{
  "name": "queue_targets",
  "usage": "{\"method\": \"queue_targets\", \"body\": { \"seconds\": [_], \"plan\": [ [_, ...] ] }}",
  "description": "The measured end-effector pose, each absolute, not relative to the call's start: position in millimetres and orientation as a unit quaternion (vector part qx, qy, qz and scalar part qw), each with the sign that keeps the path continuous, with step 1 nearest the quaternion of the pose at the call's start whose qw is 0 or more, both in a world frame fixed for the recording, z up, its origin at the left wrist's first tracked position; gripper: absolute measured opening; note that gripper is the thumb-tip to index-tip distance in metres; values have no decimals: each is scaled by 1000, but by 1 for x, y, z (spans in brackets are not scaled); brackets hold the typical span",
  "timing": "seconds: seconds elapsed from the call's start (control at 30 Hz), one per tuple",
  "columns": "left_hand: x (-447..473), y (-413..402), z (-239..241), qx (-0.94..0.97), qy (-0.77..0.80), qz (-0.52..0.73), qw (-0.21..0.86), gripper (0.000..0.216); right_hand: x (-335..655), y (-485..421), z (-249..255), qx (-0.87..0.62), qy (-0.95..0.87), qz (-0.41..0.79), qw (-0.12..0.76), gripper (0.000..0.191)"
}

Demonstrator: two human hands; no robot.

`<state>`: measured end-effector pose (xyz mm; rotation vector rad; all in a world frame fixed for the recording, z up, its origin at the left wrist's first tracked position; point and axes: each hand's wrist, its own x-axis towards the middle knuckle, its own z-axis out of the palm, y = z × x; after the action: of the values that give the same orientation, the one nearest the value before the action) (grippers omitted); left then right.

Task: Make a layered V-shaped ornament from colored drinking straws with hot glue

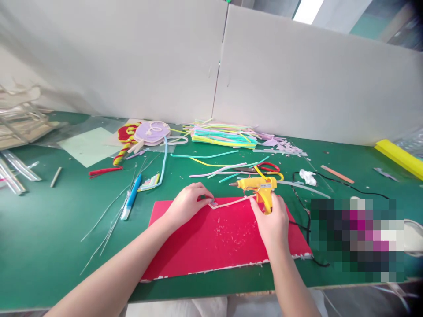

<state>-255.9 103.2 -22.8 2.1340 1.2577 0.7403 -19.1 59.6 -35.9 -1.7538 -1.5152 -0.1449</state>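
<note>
My left hand [190,204] is closed in a pinch on one end of a pale pipe cleaner [231,204], which has a small folded tip at my fingertips. The strip runs right across the upper part of a red board [198,246] toward my other hand. My right hand [272,218] has its fingers around the handle of a yellow hot glue gun [259,184], nozzle pointing left. Its thumb lies near the far end of the pipe cleaner; whether they touch is unclear. White specks dot the board.
Loose pipe cleaners [211,155] and red-handled scissors [269,167] lie beyond the board, before a bundle [224,137] of pastel ones. A blue pen-like tool [133,196] and thin wires are at left. A black cord [306,207] runs at right. Finished fuzzy shapes [152,132] lie farther back.
</note>
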Motion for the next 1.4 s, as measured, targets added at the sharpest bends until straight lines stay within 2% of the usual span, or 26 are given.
{"method": "queue_targets", "body": {
  "seconds": [0.4, 0.6, 0.97, 1.4],
  "plan": [
    [-259, 107, -22, 797, 443, 261, 316, 11, -22, 59, -40, -672, -625, -58, 394, 42],
    [-263, 107, -13, 735, 500, 298, 348, 19, -25, 57, -34, -648, -632, -78, 417, 37],
    [-252, 93, 0, 594, 500, 351, 524, 24, -29, 49, -24, -595, -660, -148, 434, 31],
    [-248, 93, -5, 512, 577, 377, 513, 22, -31, 48, -33, -590, -689, -141, 396, 29]
  ]
}}
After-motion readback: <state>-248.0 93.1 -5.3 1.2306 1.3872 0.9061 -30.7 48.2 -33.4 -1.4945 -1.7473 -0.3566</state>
